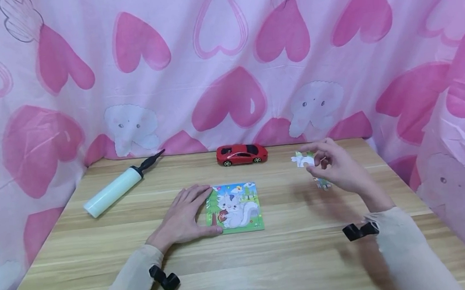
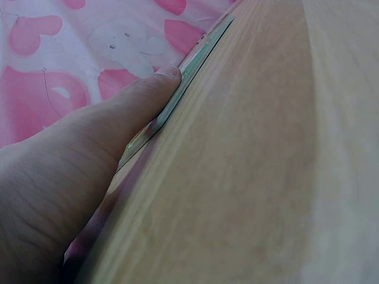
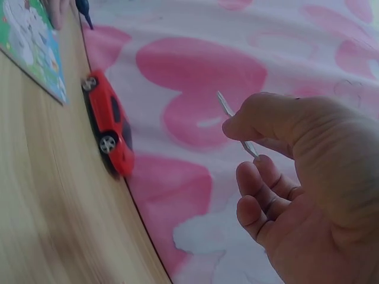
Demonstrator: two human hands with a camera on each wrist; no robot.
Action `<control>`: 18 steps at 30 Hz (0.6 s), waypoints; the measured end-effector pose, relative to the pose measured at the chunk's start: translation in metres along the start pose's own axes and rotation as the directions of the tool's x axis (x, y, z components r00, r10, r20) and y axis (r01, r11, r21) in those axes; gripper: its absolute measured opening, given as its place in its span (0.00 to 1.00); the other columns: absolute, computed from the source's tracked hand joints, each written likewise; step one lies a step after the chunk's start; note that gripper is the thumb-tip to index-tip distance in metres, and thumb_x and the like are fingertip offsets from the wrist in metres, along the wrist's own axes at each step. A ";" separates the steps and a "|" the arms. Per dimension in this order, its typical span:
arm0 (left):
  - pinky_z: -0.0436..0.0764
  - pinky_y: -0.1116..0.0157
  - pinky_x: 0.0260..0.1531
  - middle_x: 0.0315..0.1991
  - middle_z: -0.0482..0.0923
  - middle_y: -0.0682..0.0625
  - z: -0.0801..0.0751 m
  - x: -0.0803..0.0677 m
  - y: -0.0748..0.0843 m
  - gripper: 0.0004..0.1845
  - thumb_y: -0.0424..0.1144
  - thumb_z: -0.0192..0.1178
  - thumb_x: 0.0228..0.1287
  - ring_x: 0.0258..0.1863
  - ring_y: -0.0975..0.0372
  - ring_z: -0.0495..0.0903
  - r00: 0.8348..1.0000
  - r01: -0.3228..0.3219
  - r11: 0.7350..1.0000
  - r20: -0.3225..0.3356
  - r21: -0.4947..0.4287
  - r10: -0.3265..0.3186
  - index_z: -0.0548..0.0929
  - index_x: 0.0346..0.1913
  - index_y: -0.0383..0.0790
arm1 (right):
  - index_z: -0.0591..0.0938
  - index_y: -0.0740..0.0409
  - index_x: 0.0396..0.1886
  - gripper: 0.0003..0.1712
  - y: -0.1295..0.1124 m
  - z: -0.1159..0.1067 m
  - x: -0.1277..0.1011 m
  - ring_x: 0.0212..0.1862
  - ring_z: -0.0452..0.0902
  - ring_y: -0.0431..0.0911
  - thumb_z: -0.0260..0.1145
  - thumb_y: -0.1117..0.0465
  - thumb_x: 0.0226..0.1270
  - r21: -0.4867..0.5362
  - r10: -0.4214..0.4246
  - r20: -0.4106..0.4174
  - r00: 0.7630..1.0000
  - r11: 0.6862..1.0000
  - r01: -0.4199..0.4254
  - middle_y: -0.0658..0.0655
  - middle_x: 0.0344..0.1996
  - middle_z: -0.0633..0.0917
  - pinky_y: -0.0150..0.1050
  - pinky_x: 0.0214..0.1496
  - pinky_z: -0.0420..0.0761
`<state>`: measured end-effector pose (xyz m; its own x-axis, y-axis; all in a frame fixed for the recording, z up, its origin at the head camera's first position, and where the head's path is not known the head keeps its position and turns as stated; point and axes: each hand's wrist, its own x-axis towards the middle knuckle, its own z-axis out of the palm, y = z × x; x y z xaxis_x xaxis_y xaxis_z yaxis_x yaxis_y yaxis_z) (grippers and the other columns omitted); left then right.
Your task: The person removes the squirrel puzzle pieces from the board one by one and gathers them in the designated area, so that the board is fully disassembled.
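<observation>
A square picture board (image 1: 239, 210) with a white squirrel on it lies flat at the middle of the table. My left hand (image 1: 185, 218) rests along its left side, thumb at the lower left corner and fingertips by the upper left one. In the left wrist view the thumb lies on the edge of the board (image 2: 190, 71). Raised over the table's right part, my right hand (image 1: 337, 167) pinches a white and green jigsaw piece (image 1: 299, 160), seen edge-on in the right wrist view. More jigsaw (image 1: 322, 183) shows below that hand, partly hidden by it.
A red toy car (image 1: 242, 154) stands at the back middle of the wooden table (image 1: 238, 276). To the left lies a pale hand pump (image 1: 114, 191) with a black nozzle. A pink heart-patterned curtain (image 1: 220, 33) hangs behind the table and along both sides.
</observation>
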<state>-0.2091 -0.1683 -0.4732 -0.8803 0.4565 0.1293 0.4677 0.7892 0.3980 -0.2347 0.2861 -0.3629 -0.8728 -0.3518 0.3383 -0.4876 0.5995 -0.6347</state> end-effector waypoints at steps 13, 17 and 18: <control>0.48 0.38 0.89 0.88 0.61 0.49 0.001 0.000 -0.001 0.68 0.86 0.68 0.53 0.88 0.47 0.57 1.000 -0.005 1.000 -0.001 0.015 0.005 0.65 0.89 0.47 | 0.87 0.55 0.69 0.26 0.024 -0.023 -0.030 0.40 0.76 0.44 0.77 0.69 0.74 -0.018 0.034 -0.014 0.999 0.999 -0.034 0.59 0.47 0.77 0.29 0.38 0.79; 0.48 0.37 0.89 0.87 0.62 0.49 0.000 0.000 0.000 0.68 0.86 0.68 0.53 0.88 0.46 0.56 1.000 -0.007 1.000 -0.004 0.014 0.007 0.65 0.89 0.47 | 0.86 0.57 0.70 0.26 0.034 -0.024 -0.040 0.42 0.75 0.43 0.77 0.69 0.74 -0.009 0.044 0.003 0.999 0.999 -0.044 0.59 0.46 0.77 0.28 0.40 0.79; 0.47 0.38 0.89 0.87 0.62 0.49 0.000 0.000 0.000 0.68 0.86 0.68 0.53 0.88 0.47 0.56 1.000 -0.004 1.000 -0.002 0.013 0.004 0.65 0.89 0.47 | 0.86 0.58 0.70 0.27 0.036 -0.023 -0.043 0.41 0.75 0.43 0.77 0.70 0.74 -0.003 0.044 0.009 0.999 0.999 -0.044 0.59 0.45 0.77 0.28 0.39 0.79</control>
<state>-0.2089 -0.1684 -0.4737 -0.8786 0.4586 0.1331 0.4722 0.7927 0.3856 -0.2152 0.3400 -0.3843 -0.8932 -0.3318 0.3034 -0.4487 0.6163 -0.6472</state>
